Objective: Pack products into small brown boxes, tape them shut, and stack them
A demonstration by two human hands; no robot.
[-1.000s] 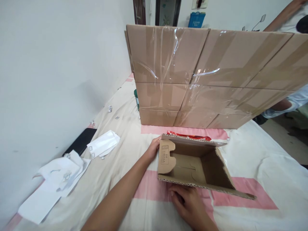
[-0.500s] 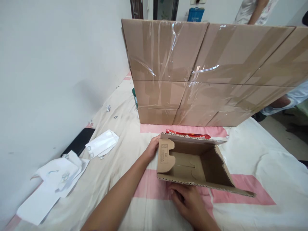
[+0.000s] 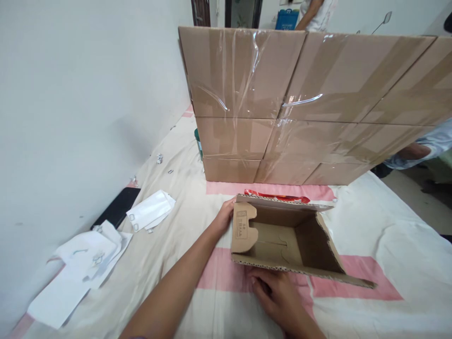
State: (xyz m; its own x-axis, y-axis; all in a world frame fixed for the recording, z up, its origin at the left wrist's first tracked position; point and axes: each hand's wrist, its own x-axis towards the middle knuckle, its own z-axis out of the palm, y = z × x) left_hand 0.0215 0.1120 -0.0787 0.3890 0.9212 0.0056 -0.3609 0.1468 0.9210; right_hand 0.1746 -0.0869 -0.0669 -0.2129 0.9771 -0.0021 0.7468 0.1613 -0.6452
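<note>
A small open cardboard box (image 3: 282, 240) lies on its side on a cream and pink cloth (image 3: 197, 197), its opening toward me. My left hand (image 3: 224, 217) presses against the box's left outer wall, fingers closed on its back edge. My right hand (image 3: 277, 296) lies under the box's near bottom edge, fingers curled against the cardboard. A tabbed side flap (image 3: 243, 228) folds inward at the left. A red packet (image 3: 275, 197) peeks out behind the box.
A tall wall of taped cardboard cartons (image 3: 303, 103) stands just behind. White paper sheets (image 3: 84, 256) and folded white pieces (image 3: 151, 209) lie at the left by a dark flat object (image 3: 118, 207) along the wall. Other people's arms (image 3: 416, 150) show at right and behind.
Almost nothing moved; both hands stay on the box. A person behind the cartons shifted left.
</note>
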